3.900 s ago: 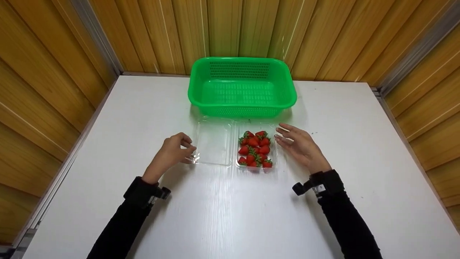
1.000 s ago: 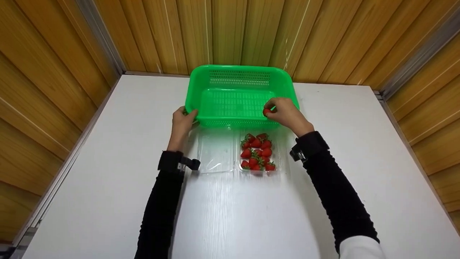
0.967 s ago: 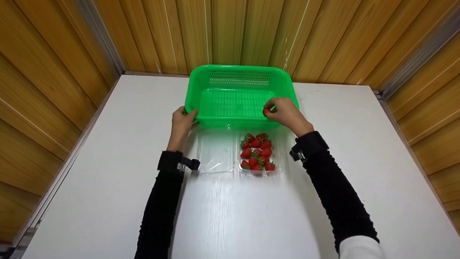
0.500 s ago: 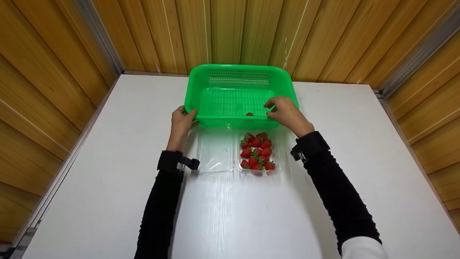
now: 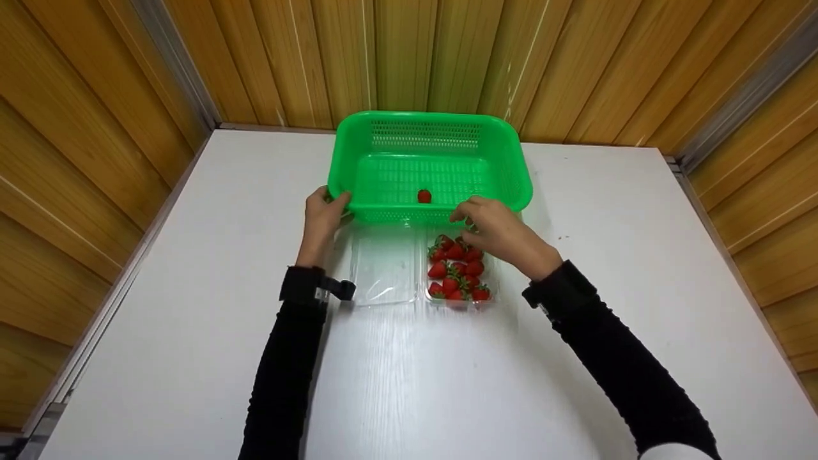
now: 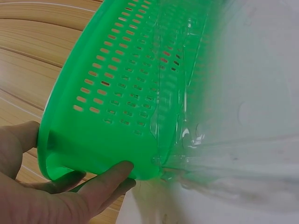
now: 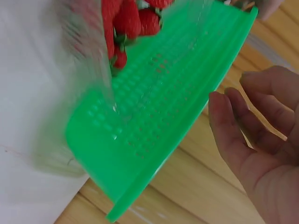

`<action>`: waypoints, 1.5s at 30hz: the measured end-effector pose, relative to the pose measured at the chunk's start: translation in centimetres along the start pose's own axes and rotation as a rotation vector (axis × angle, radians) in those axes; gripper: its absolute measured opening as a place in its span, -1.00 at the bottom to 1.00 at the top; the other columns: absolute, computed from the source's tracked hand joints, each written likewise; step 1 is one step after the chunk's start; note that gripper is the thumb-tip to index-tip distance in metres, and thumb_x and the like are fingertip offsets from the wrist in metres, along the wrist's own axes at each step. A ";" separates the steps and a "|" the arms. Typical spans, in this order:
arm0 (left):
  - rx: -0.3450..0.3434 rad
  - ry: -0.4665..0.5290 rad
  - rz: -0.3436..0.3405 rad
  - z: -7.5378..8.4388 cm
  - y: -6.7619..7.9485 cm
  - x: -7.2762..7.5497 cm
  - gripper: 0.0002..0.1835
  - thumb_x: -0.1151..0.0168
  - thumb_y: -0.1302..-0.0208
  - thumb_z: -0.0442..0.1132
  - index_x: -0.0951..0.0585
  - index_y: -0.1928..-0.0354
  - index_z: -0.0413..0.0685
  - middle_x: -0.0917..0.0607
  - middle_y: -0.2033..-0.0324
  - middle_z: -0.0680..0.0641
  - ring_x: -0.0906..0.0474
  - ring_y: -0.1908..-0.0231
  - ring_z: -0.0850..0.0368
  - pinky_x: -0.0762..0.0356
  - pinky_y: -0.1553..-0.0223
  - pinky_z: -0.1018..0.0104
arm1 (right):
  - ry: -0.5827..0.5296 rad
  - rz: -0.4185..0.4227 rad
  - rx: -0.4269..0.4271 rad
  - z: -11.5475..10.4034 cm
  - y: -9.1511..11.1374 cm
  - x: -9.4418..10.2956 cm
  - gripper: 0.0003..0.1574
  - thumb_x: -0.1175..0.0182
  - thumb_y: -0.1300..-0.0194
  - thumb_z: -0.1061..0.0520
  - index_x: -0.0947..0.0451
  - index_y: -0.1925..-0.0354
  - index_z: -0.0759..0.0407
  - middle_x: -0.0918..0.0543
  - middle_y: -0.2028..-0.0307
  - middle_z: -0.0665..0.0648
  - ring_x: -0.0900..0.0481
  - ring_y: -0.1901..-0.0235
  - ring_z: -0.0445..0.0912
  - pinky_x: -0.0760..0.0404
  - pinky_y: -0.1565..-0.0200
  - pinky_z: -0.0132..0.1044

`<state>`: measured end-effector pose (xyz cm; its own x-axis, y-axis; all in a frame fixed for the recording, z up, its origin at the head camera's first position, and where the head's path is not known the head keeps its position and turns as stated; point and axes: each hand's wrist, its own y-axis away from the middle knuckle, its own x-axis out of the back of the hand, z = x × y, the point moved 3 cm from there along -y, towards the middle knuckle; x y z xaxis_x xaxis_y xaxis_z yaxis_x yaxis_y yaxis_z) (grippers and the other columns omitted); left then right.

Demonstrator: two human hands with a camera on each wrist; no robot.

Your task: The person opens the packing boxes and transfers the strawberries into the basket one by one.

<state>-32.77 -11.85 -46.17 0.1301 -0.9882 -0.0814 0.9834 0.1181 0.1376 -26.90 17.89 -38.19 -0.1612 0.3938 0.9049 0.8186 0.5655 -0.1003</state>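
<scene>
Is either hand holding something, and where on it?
The left hand grips the green basket by its rim at the near left corner; the right hand holds nothing.

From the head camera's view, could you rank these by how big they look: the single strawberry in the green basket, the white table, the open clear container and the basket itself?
Largest to smallest:
1. white table
2. green basket
3. open clear container, both halves together
4. single strawberry

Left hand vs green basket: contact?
Touching. The left wrist view shows the left hand gripping the green basket at one corner, a fingertip against its outer wall.
</scene>
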 end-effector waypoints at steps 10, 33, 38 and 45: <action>0.000 0.019 0.004 0.1 -0.1 0.2 -0.49 -0.12 -0.51 -0.27 -0.34 -0.36 -0.44 -0.49 -0.22 -0.43 -0.56 -0.14 -0.20 -0.62 -0.19 0.04 | 0.220 -0.217 0.028 0.1 2.7 -3.7 -0.77 -0.28 -0.24 0.51 -0.68 0.13 0.35 -0.67 0.30 0.24 -0.64 0.26 0.05 -0.71 0.25 -0.22; -0.017 -0.005 -0.003 0.1 0.0 -0.3 -0.49 -0.13 -0.50 -0.26 -0.36 -0.35 -0.43 -0.49 -0.20 -0.46 -0.60 -0.08 -0.16 -0.61 -0.18 0.00 | 0.473 -0.102 0.163 1.8 3.0 -5.7 -0.78 -0.30 -0.19 0.52 -0.58 0.19 0.36 -0.65 0.27 0.28 -0.65 0.23 0.12 -0.74 0.18 -0.12; -0.023 0.001 0.004 0.1 0.0 -0.1 -0.51 -0.14 -0.49 -0.27 -0.39 -0.32 -0.43 -0.51 -0.19 -0.44 -0.61 -0.01 -0.08 -0.62 -0.18 0.00 | 0.435 -0.108 0.136 1.4 2.9 -5.5 -0.76 -0.33 -0.18 0.49 -0.59 0.16 0.37 -0.65 0.24 0.29 -0.61 0.15 0.14 -0.71 0.07 -0.09; -0.014 0.017 0.004 -0.1 0.0 0.0 -0.53 -0.14 -0.48 -0.28 -0.40 -0.31 -0.42 -0.51 -0.19 -0.44 -0.60 -0.08 -0.16 -0.62 -0.18 0.00 | 0.313 -0.121 0.055 0.6 2.5 -4.0 -0.63 -0.43 -0.14 0.37 -0.58 0.07 0.41 -0.63 0.25 0.26 -0.52 0.18 0.13 -0.62 0.14 -0.07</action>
<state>-32.73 -11.80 -46.21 0.1358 -0.9859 -0.0975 0.9846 0.1233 0.1242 -24.56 18.14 -42.29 -0.0719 0.0848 0.9938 0.7715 0.6362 0.0015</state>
